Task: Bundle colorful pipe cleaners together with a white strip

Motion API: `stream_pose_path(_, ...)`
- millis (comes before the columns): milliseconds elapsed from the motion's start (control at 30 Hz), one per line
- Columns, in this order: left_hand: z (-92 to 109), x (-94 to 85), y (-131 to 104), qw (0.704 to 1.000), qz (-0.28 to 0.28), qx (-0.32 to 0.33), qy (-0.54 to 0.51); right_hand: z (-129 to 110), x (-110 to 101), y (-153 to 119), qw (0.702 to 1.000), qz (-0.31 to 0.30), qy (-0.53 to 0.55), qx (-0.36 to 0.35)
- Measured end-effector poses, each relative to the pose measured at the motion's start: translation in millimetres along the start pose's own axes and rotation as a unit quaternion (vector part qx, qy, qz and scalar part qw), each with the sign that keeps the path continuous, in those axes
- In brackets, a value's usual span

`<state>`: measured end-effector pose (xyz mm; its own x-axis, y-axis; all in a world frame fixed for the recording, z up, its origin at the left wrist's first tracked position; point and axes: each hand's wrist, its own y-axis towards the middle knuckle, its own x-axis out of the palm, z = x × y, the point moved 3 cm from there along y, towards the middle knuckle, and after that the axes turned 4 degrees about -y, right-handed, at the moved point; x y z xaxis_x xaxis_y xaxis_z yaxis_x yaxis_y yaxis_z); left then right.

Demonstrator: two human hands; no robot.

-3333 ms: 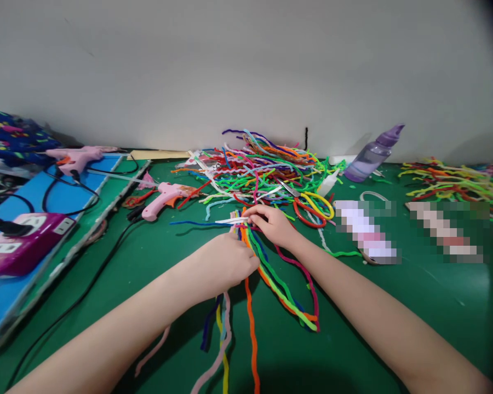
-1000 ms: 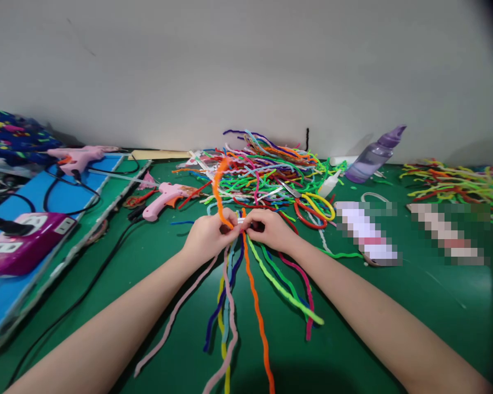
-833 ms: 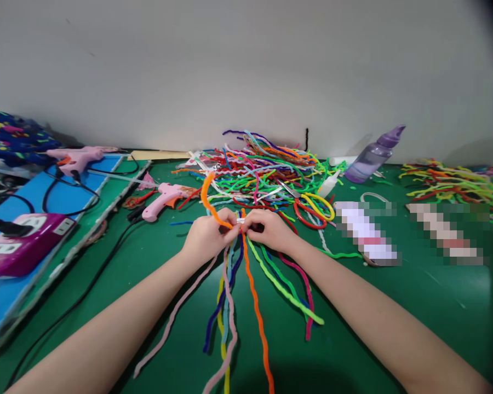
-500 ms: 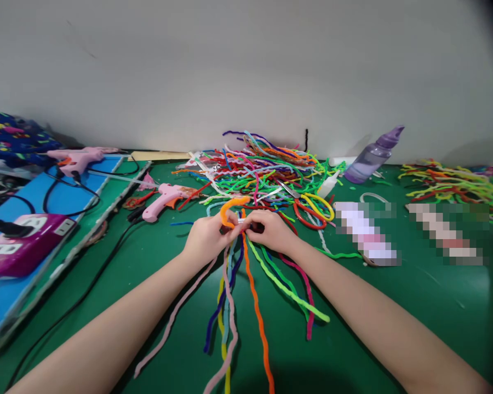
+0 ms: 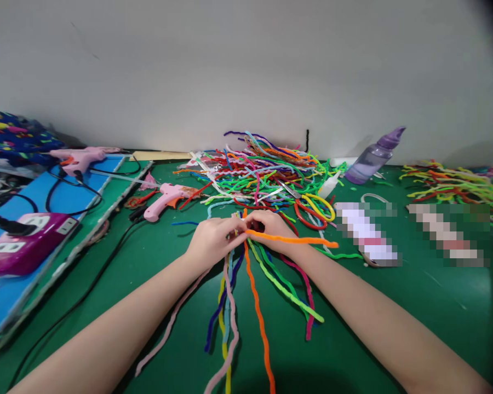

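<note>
From my end, fuzzy strands (image 5: 258, 303) fan nearest on the tbl (image 5: 456, 306), converging at L hand (image 5: 216, 235) & R hand (image 5: 269, 227), fingers pinched on them. Loose orange strand (image 5: 292, 239) crosses R wrist, so it'd prob. snag if that arm swings; scissors (image 5: 297, 195) sit just beyond.

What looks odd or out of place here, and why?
One orange pipe cleaner juts sideways across the wrist of the right hand, while the strands below fan toward the person. The purple bottle seems tilted, possibly lens distortion.
</note>
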<state>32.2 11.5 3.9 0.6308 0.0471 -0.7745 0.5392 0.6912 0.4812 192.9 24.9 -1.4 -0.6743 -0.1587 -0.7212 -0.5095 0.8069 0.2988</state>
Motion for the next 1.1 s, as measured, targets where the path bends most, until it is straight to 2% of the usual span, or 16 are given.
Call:
stream_pose_path(100, 5, 2.5, 1, 0.996, -0.012, 0.075, 0.045, 0, 0, 0, 1.000, 0.005, 0.010, 0.006)
stream_pose_path(200, 9, 3.5, 2, 0.989, -0.048, 0.125, 0.061, 1, -2, -1, 1.000, 0.025, 0.017, 0.000)
stream_pose_path(433, 11, 0.0, 3, 0.982, -0.112, 0.145, 0.036, 2, -5, -2, 0.999, 0.030, 0.017, -0.015)
stream_pose_path(567, 11, 0.6, 3, 0.980, -0.105, 0.164, 0.046, -8, -8, -1, 0.998, 0.013, -0.053, -0.033)
stream_pose_path(733, 7, -0.9, 4, 0.985, -0.073, 0.140, 0.066, -32, -18, -2, 0.983, -0.069, -0.146, 0.083)
stream_pose_path(800, 3, -0.9, 5, 0.988, -0.067, 0.115, 0.075, -45, -25, -4, 0.972, -0.087, -0.188, 0.109)
stream_pose_path(933, -6, -0.8, 6, 0.995, -0.044, 0.046, 0.079, -69, -36, -10, 0.955, -0.138, -0.247, 0.090)
stream_pose_path(1033, -8, -1.1, 6, 0.997, -0.043, 0.044, 0.051, -78, -34, -16, 0.935, -0.196, -0.287, 0.074)
stream_pose_path(1100, -7, -1.2, 6, 0.997, -0.054, 0.052, 0.036, -82, -32, -19, 0.925, -0.201, -0.317, 0.066)
